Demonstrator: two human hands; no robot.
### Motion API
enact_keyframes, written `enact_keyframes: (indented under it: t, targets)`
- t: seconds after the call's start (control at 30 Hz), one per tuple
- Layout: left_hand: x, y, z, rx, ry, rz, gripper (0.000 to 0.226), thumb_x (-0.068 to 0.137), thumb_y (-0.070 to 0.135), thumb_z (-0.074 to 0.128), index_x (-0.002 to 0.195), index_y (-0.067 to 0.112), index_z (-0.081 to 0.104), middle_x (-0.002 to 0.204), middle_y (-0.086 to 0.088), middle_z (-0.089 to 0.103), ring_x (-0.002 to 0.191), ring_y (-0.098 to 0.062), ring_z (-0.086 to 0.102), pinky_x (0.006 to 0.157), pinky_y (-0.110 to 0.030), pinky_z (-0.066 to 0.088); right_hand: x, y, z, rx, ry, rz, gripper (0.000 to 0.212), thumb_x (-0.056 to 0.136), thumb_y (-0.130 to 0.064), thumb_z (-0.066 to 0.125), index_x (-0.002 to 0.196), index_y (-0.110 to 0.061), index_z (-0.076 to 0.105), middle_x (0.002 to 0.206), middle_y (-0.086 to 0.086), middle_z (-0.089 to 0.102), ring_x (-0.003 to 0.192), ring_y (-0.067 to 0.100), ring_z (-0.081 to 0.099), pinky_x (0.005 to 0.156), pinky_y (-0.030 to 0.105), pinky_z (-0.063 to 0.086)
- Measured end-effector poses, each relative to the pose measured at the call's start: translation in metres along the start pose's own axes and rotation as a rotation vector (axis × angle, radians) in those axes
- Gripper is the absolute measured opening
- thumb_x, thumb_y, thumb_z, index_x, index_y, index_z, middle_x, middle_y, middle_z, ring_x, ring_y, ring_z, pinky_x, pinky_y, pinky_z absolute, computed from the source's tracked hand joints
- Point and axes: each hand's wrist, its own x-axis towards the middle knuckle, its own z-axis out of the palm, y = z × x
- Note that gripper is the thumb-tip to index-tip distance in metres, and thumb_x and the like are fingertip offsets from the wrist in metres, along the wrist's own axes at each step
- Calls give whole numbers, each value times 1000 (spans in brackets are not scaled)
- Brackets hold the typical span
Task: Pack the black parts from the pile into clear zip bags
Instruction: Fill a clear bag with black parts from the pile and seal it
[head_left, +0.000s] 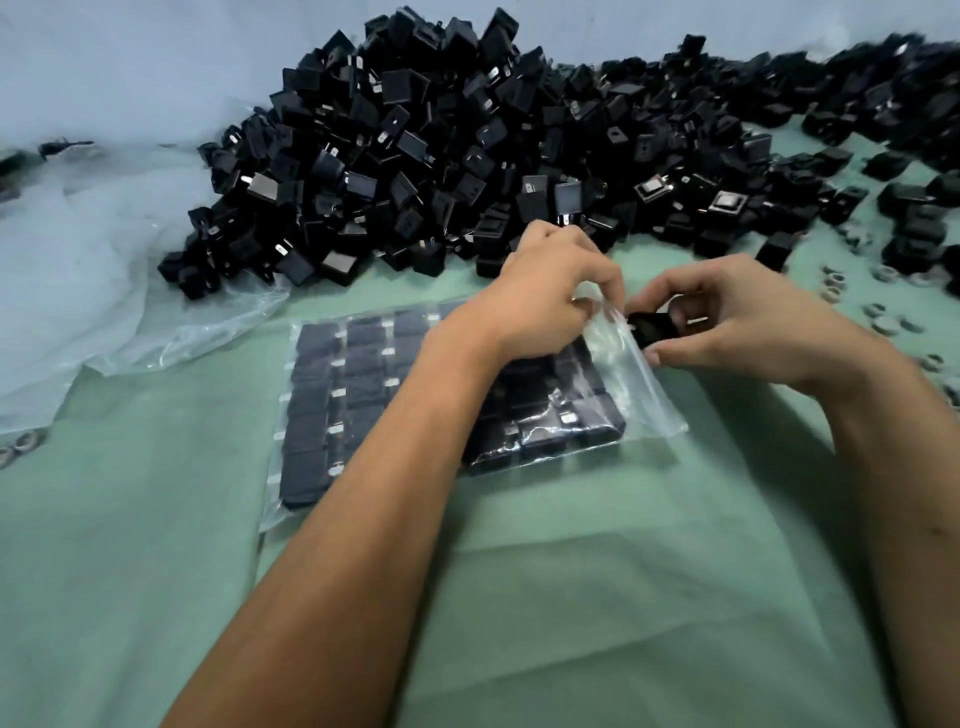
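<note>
At frame centre, the left hand (553, 291) pinches the zip bag (641, 384) mouth open so the right hand (727, 325), gripping a black part (649, 330), can slide it in; the pile (441, 156) fills the top.

Glossy black plastic parts (415, 156) (metal prongs) — clear shiny zip bag (644, 395) — matt green cloth (571, 597)

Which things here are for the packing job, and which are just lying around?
For the job: the pile of black parts, the clear bag with rows of parts inside, the part in the right hand, the left hand pinching the bag open.

Lying about: small rings, loose plastic sheet, green cloth.
</note>
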Motion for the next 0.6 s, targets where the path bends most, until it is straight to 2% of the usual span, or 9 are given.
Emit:
enact_keyframes:
  t: [0.03,0.1,0.17,0.23,0.3,0.37,0.47,0.53,0.6]
  targets:
    - [-1,-1,-2,-21,7,-3,30,94,8,64,94,36,73,123,5,54,128,-18,31,113,-39,32,-1,-1,1,27,-46,-11,34,76,-11,90,103,-29,78,67,3,57,65,15,48,68,34,39]
    - [-2,0,-7,-48,-7,-16,28,89,10,69,90,37,71,123,3,54,127,-18,32,108,-28,32,-3,-4,3,104,-166,-22,33,79,-10,88,106,-26,78,69,12,63,67,18,52,69,34,42]
    - [-4,4,-11,-65,-59,-38,23,84,16,75,88,38,71,124,3,53,128,-18,31,104,-23,28,-7,-6,5,188,-278,-17,34,79,-10,86,109,-22,78,91,28,72,79,23,61,79,36,51]
    - [-6,9,-13,-84,-122,-50,19,82,21,78,88,38,72,127,3,51,128,-17,30,102,-25,32,-9,-5,5,253,-369,7,36,77,-14,85,112,-18,78,106,36,69,92,30,64,94,46,51]
    - [-6,13,-15,-102,-171,-46,19,82,20,76,89,37,74,131,4,50,130,-16,28,102,-27,34,-8,0,1,277,-428,-1,33,80,-17,85,112,-14,78,110,30,72,102,37,69,104,49,50]
    - [-7,15,-16,-109,-209,-38,20,83,19,76,92,37,75,135,5,48,134,-15,26,105,-29,33,-7,2,0,290,-460,-34,26,86,-18,82,111,-10,79,113,23,75,111,45,68,107,47,51]
    - [-9,16,-17,-129,-255,-42,20,80,27,82,94,40,76,138,9,47,138,-13,25,105,-31,29,-7,3,0,320,-470,-40,22,85,-17,79,106,-11,81,109,20,77,104,36,72,99,34,56]
    - [-9,16,-17,-147,-267,-31,19,78,31,86,93,40,76,138,10,49,138,-12,27,103,-30,28,-7,4,0,323,-481,-29,22,83,-18,79,104,-13,81,103,17,78,93,23,73,85,23,56]
    - [-9,18,-16,-145,-261,-18,17,78,32,87,87,40,75,138,9,49,139,-11,29,104,-30,29,-7,4,-1,307,-488,-22,21,82,-18,80,103,-14,82,94,12,79,80,14,67,68,17,52]
